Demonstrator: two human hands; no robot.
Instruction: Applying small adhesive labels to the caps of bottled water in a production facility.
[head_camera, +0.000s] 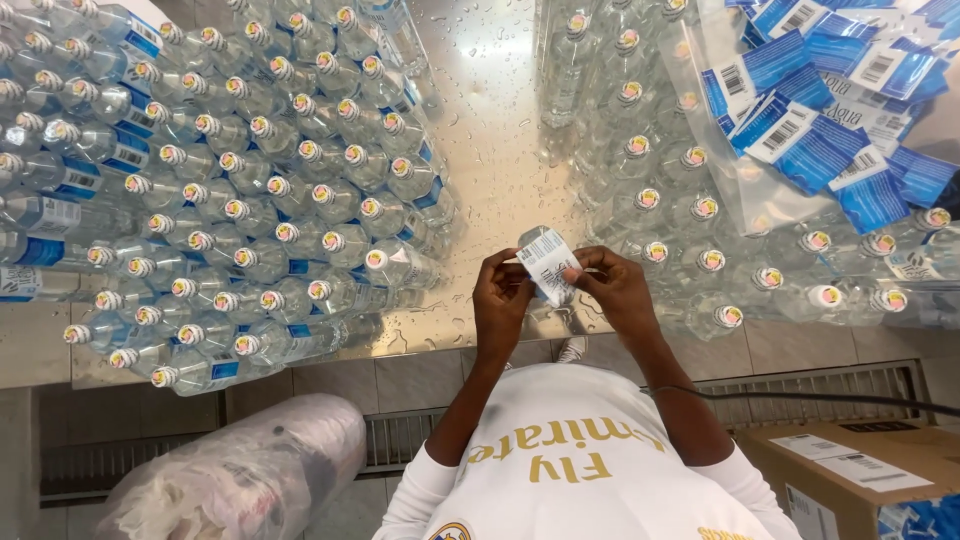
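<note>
Head view looks straight down on a wet, shiny steel tabletop (490, 140) beaded with water drops. Left of the bare steel strip, clear plastic bottles (250, 200) lie packed on their sides in slanting rows, their round caps pale with a coloured centre, some with blue label bands. Below them, off the tabletop edge, a fat roll of cloudy plastic film (240, 475) rests over the tiled floor. At the tabletop's near edge, the left hand (500, 300) pinches the lower side of a small paper label (548, 262), white with fine dark print, slightly curled. The right hand (615, 290) grips the same label from the other side, fingertips closed on it, so the label sits between both hands just above the steel. Right of the strip stand more clear bottles (700, 210), caps up. Above those, a clear bag of glossy blue-and-white labels (810, 140) lies over them. Lower right, a brown cardboard box (860, 475) sits beside the tabletop.
</note>
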